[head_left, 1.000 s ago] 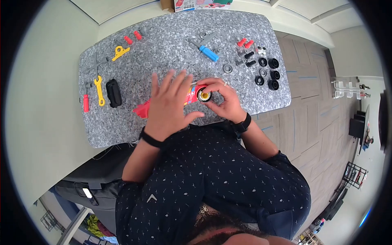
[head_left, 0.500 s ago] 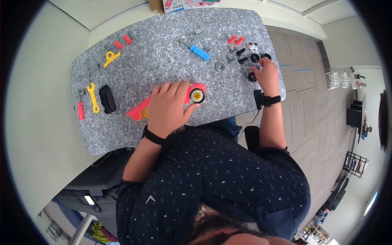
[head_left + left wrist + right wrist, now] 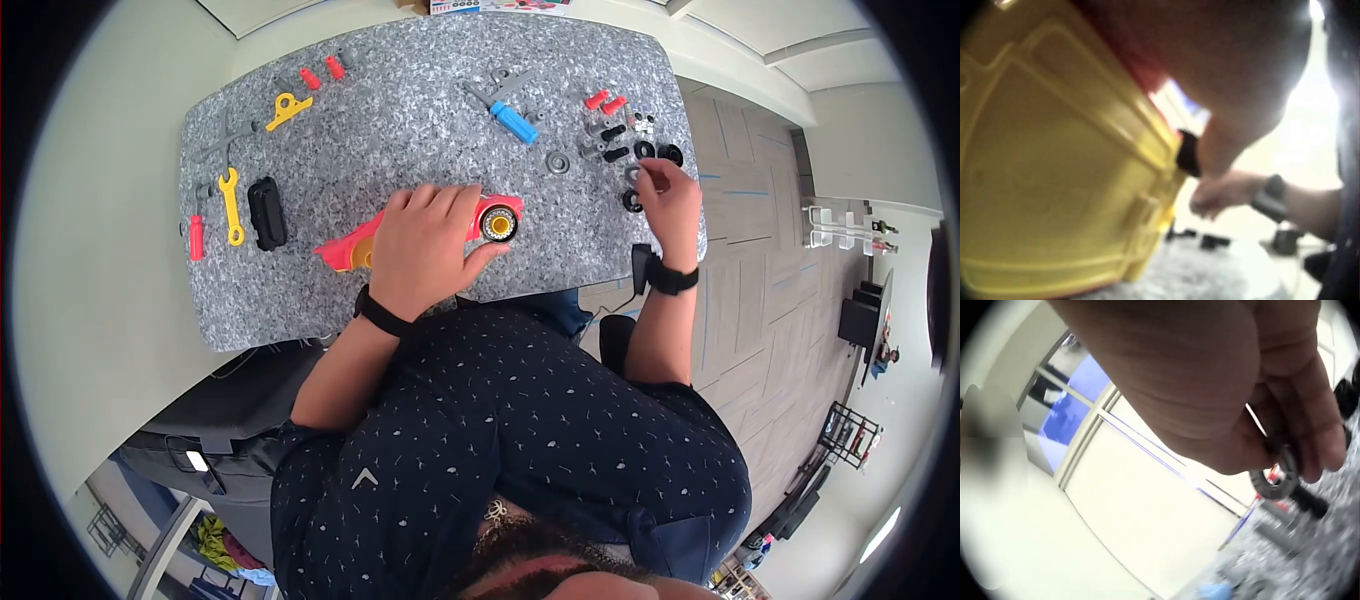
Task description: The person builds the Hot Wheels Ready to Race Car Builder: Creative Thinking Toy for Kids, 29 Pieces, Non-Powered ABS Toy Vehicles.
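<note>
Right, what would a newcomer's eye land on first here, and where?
Probably the red toy car held by the left hand, on the near side of the table, its wheel facing up. Next, the grey ring pinched in the right hand, towards the right. The blue screwdriver lies beyond the car.

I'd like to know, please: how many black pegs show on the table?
2: the farther black peg lies near two red pegs; the nearer black peg lies near the right hand, which might hide others.

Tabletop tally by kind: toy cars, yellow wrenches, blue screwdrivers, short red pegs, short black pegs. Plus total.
Toy car: 1
Yellow wrench: 1
Blue screwdriver: 1
Short red pegs: 4
Short black pegs: 2
Total: 9
</note>
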Motion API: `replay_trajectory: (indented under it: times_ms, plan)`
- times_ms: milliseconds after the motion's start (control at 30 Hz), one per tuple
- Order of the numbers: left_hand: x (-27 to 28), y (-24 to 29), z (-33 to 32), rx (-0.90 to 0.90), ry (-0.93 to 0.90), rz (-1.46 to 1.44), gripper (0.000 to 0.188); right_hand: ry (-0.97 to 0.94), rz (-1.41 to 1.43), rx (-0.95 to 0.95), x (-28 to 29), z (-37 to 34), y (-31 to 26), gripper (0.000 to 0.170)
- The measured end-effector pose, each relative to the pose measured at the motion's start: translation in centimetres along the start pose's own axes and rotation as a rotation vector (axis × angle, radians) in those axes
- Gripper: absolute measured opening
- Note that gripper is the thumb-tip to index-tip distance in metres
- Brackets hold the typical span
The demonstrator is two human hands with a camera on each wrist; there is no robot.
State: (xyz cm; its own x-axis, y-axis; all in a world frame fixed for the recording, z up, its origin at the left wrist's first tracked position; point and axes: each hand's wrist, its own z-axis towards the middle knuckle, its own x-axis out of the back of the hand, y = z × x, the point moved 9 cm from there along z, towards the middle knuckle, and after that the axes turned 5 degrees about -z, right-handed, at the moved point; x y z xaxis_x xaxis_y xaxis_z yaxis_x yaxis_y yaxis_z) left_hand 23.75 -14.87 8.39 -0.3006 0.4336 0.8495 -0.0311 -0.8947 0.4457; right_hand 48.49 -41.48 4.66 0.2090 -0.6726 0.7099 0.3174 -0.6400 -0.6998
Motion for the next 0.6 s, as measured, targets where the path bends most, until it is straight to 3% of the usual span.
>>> replay_trajectory:
  times_ms: [100,167,267,367,600]
  plan:
    - [0.1,0.0,0.0,0.002,0.008,0.004,0.070,-0.145,0.569,0.083,-3.1,-3.7,-5.1,0.023]
    - [0.2,0.2,0.1,0.001,0.009,0.004,0.069,-0.247,0.652,0.005,-5.7,-6.6,-8.9,0.024]
    - [0.2,0.3,0.1,-0.002,0.016,0.002,0.067,-0.371,0.723,0.066,-9.1,-8.9,-12.0,0.026]
    - [0.3,0.3,0.1,0.001,0.014,-0.003,0.066,-0.247,0.637,0.241,-10.4,-8.9,-13.7,0.025]
    - [0.1,0.3,0.0,0.016,-0.015,-0.009,0.064,-0.269,0.477,0.236,-10.7,-9.3,-13.4,0.025]
